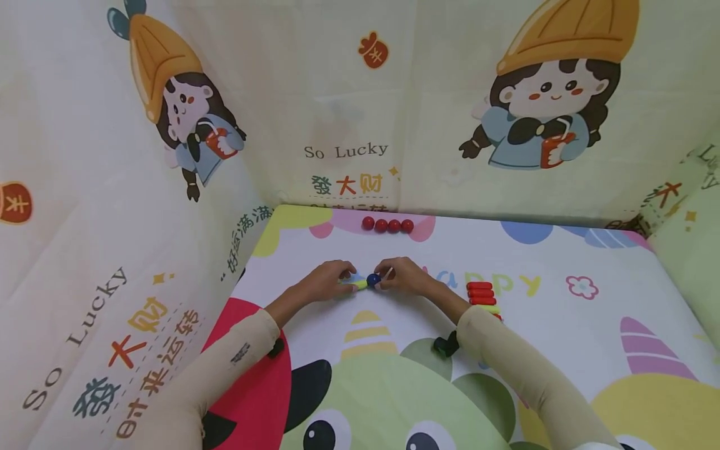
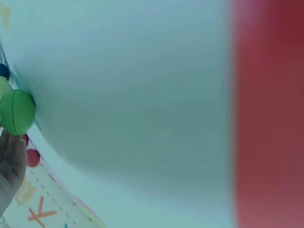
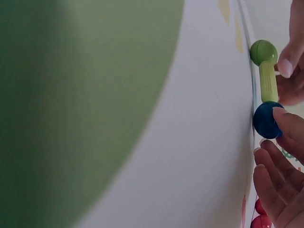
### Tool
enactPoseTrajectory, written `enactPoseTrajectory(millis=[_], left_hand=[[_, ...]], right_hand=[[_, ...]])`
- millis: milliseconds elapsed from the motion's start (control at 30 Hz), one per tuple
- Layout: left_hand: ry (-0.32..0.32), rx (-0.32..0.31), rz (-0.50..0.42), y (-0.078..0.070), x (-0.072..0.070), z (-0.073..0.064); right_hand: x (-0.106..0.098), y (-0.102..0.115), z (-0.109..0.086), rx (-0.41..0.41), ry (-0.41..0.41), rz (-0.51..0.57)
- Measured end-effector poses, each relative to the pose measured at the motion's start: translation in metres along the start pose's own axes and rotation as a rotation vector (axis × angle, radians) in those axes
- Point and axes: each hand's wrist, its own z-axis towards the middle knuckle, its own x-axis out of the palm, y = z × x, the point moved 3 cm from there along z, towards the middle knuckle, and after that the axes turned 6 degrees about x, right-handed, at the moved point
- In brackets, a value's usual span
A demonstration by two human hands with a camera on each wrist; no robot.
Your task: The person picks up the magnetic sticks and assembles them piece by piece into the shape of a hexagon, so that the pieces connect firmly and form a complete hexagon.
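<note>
Yellow-green, grooved, plastic-looking rod (image 3: 268,81) lies between both hands, low at the white, cartoon-printed worktop (image 1: 315,322); glossy green seamed ball (image 3: 262,51) at one end, glossy dark blue ball (image 3: 266,121) at the other, the three lined up dumbbell-fashion. Right hand (image 1: 406,278) pinches the dark blue ball, thumb laid on it, other fingers fanned clear; probably a fingertip hold for fine control, leaving the join with the rod exposed. Left hand (image 1: 330,281) crooked about the green end, thumb beside the rod; whether it truly grips, cannot tell; placement suggests a counterhold, to stop the rod turning or sliding. Four glossy red balls (image 1: 382,225) in a row near the far edge, well apart from the hands; short red rods (image 1: 480,285) side by side just right of the right forearm, a yellow-green rod (image 1: 490,309) among them; sorted by shape, I judge; balls parked out of the way, rods within easy reach.
</note>
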Motion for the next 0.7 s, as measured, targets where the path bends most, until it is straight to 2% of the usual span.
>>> enactPoseTrajectory(millis=[100, 300, 500, 700], left_hand=[[0.051, 0.036, 0.000, -0.008, 0.005, 0.015], [0.117, 0.043, 0.021, -0.017, 0.020, 0.032], [0.084, 0.028, 0.035, -0.016, 0.025, 0.035], [0.051, 0.042, 0.038, -0.014, 0.023, 0.038]], right_hand=[[-0.002, -0.002, -0.004, -0.020, -0.014, -0.012], [-0.010, -0.007, -0.014, 0.000, -0.041, -0.018], [-0.026, -0.021, -0.031, 0.038, -0.063, -0.003], [-0.050, -0.043, -0.061, 0.100, -0.086, -0.008]])
